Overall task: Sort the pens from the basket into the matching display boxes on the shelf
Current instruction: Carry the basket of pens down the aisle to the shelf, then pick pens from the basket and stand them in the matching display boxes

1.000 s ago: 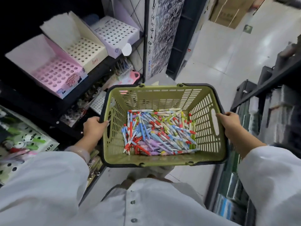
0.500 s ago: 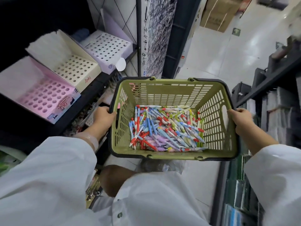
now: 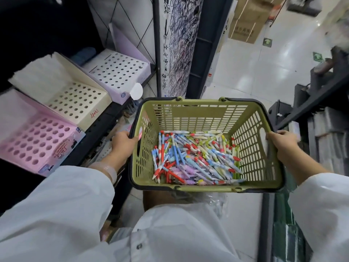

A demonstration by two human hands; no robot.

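1. While the head view looks down, the left hand [image 3: 122, 146] grips the left rim of the olive-green basket [image 3: 198, 110], fingers curled over the dark edge, and the right hand [image 3: 281, 142] grips the right rim the same way.
2. Between the two hands, a loose heap of pens [image 3: 192, 157] in red, blue, purple, yellow and white lies on the basket floor, piled toward the near wall.
3. Left of the left hand and farther out, three display boxes with hole grids sit side by side on the dark shelf [image 3: 105, 118]: the pink box [image 3: 37, 140] nearest, the cream box [image 3: 75, 99] beyond it, the lavender box [image 3: 119, 72] farthest. No pen stands in any hole that shows.
4. White sleeves [image 3: 56, 214] cover both forearms, and a pale bracelet [image 3: 107, 170] circles the left wrist.
5. Beyond the right hand, a second dark rack [image 3: 321, 103] holds stacked packets, and cardboard cartons [image 3: 249, 19] stand on the pale tiled floor past the basket.
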